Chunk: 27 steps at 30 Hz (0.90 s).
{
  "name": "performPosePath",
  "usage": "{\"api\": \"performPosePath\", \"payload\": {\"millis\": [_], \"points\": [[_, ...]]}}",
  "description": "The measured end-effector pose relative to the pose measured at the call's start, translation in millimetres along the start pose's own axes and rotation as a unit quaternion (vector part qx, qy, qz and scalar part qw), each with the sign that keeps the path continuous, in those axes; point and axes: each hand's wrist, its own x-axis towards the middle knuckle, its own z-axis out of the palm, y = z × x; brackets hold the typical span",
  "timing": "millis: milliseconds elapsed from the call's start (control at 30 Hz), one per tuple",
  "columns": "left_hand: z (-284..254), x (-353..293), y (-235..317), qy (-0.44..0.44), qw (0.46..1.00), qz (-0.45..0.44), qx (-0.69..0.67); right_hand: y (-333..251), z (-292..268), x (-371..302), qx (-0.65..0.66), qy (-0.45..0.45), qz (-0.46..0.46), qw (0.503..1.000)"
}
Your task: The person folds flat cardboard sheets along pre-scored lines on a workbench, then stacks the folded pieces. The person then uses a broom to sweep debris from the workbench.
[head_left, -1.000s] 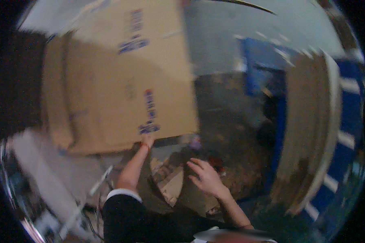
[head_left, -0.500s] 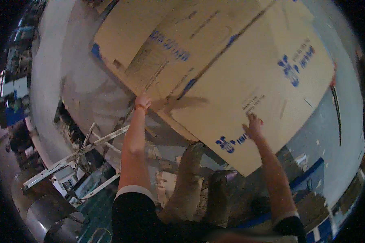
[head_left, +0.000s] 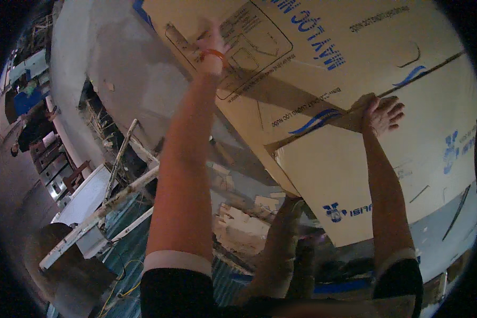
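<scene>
A big flattened cardboard box [head_left: 323, 153], printed in blue and black, spreads in front of me with a seam running across it. My left hand [head_left: 213, 38], a red-orange band [head_left: 213, 54] round its wrist, reaches over the far left part of the cardboard. Its fingers are blurred but look stretched out, and nothing shows in them. Over the seam, further right, is my right hand [head_left: 382, 114] with its fingers spread and holding nothing. Whether either palm presses on the cardboard I cannot tell.
To the left stands a frame of worn white bars [head_left: 100, 212], with a dark rounded object [head_left: 55, 249] beside it. Broken pale pieces [head_left: 241, 228] litter the floor by my legs [head_left: 275, 254]. A yellow cord [head_left: 127, 291] lies at lower left.
My left hand has left the cardboard's near left edge and moved farther over its surface. My right hand has moved up and right to the seam. The cardboard now fills more of the view.
</scene>
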Motion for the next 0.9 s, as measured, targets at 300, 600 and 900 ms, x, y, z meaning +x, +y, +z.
{"api": "performPosePath", "payload": {"millis": [300, 600, 900], "points": [[-53, -3, 40, -0.024, 0.983, -0.054, -0.175, 27, 25, 9, -0.021, -0.021, 0.013, 0.999], [-66, 31, 36, -0.051, 0.981, -0.052, -0.181, 19, 18, -1, 0.016, 0.059, -0.039, 0.997], [-50, -8, 59, -0.183, 0.948, -0.104, -0.24, 5, 5, -2, 0.032, -0.006, -0.006, 0.999]]}}
